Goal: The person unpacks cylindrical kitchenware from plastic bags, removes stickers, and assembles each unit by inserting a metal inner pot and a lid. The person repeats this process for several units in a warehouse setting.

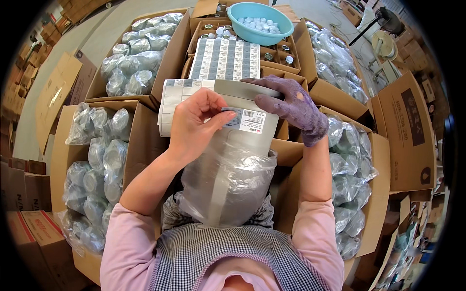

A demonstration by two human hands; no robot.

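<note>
A silvery-grey cylindrical container [257,139] stands upright or slightly tilted in front of me, with a clear plastic bag [228,186] bunched around its lower part. My right hand [293,104], in a worn purple glove, grips it near the rim. On its side is a white and grey printed label [250,121]. The bare fingers of my left hand [199,119] pinch the label's left edge between thumb and forefinger. Right behind the left hand lies a white strip of labels [167,116], its far end partly hidden by that hand.
A sheet of labels [225,60] lies on a divided carton [291,72] holding bottles. A blue basin [259,41] of white caps sits at the back. Cartons of plastic-wrapped items flank me: left [60,145], far left [160,82], right [381,194] and far right [335,97].
</note>
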